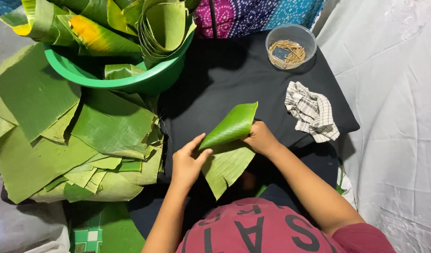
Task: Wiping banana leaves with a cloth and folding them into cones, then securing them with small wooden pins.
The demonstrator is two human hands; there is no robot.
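A white, creased cloth sheet (393,131) covers the right side of the scene, soft and wrinkled. Beside it lies the flat black fabric-covered surface (215,79), matte and smooth, running from the far middle toward the person. To the left spreads a loose heap of cut green banana-leaf pieces (75,145), flat, ribbed with fine parallel veins, their edges torn straight. At the far left stands a round green plastic basin (126,79) with a glossy rim, packed with rolled banana-leaf strips (164,28), some yellowed. Behind it shows a patterned purple and blue cloth (253,14).

In the middle of the black surface, near the person, the glossy green banana leaf rolled into a cone (229,126) points left and near, its wide mouth toward the far right; a flat, matte tail of the same leaf hangs below it toward the person. The right hand (260,138) grips the cone at its wide end, fingers closed around it. The left hand (187,161) pinches the pointed tip between thumb and fingers.

To the right lies a crumpled white and grey checked rag (311,112). Far right sits a small round clear plastic tub (290,47) of thin wooden sticks (286,50).
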